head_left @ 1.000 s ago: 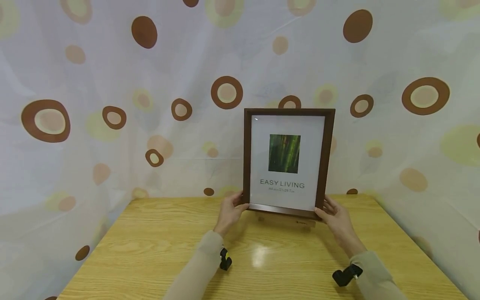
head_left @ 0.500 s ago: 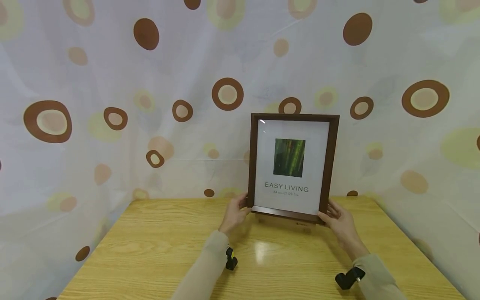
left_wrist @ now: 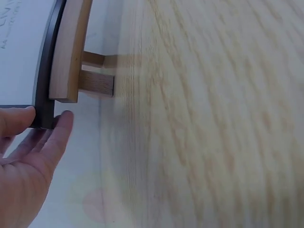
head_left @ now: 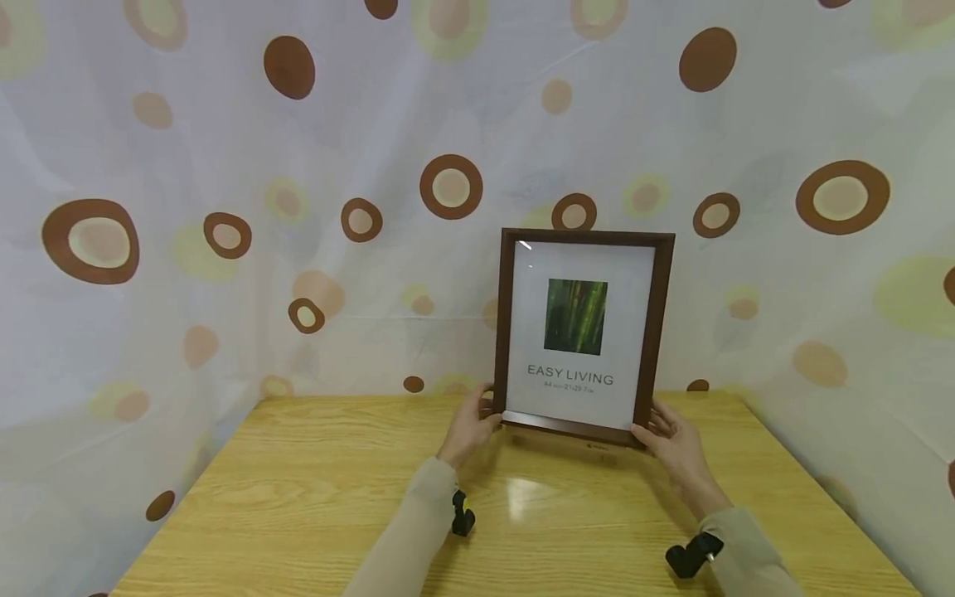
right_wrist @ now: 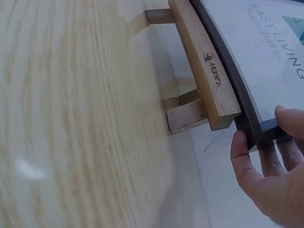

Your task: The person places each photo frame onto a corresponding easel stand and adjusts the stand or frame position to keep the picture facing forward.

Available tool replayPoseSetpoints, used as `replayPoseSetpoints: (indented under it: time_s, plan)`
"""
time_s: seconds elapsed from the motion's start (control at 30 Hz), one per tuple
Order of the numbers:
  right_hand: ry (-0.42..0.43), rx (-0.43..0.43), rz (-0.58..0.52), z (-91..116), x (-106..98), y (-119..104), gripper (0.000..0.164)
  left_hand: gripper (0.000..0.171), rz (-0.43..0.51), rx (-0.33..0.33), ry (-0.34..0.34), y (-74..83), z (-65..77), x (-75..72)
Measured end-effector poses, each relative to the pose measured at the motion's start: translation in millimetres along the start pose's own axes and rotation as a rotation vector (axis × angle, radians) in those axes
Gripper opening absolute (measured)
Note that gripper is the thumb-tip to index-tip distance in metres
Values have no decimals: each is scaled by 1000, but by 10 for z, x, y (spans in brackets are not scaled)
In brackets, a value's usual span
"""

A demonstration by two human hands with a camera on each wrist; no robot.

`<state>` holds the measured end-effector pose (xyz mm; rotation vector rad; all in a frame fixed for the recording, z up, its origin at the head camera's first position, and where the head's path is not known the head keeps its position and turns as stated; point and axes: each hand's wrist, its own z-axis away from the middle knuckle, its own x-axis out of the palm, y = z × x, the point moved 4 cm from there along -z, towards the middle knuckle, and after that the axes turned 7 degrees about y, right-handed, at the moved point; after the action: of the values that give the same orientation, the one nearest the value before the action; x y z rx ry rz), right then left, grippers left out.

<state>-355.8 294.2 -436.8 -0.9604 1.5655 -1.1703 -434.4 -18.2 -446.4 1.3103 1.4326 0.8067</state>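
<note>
A dark brown picture frame stands upright, leaning back slightly, over a small wooden easel. Its white sheet carries a green bamboo picture and the words EASY LIVING. The left hand grips the lower left corner, thumb on the front and fingers at the edge and behind. At the lower right corner the right hand pinches the frame the same way. In both wrist views the frame's bottom edge lies along the easel's ledge; the easel's upper part is hidden behind the frame.
The easel's short legs rest on a light wood-grain table. Behind and at both sides hangs a pale curtain with brown and yellow circles. A black wrist-camera mount sits on the right sleeve, another on the left.
Both hands have carried the picture frame slightly right and down toward the easel's ledge, mostly in the first half second. Since then it has barely moved, and both grips stay the same.
</note>
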Motion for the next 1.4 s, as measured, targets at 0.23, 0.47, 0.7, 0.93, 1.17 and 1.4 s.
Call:
replayPoseSetpoints:
  time_s: [0.23,0.47,0.7,0.93,1.17,1.4]
  plan:
    - [-63,46,87,67,50,81,72,54,44,-107,-63,-21,16,64]
    - [-82,72,-22,63,92,92,59,51,76,-161,-50,-67,-1,109]
    - [-54,94,-33,-2,96,83,60,48,18,-187,-12,-38,-2,129]
    - [-55,94,-37,-23,123,63,61,47,-9,-194,-9,-35,12,93]
    - [-50,78,-55,-33,159,68,59,48,-17,-182,-17,-57,55,37]
    - [-87,64,-51,-45,223,50,61,45,-3,-176,-29,-47,123,-53]
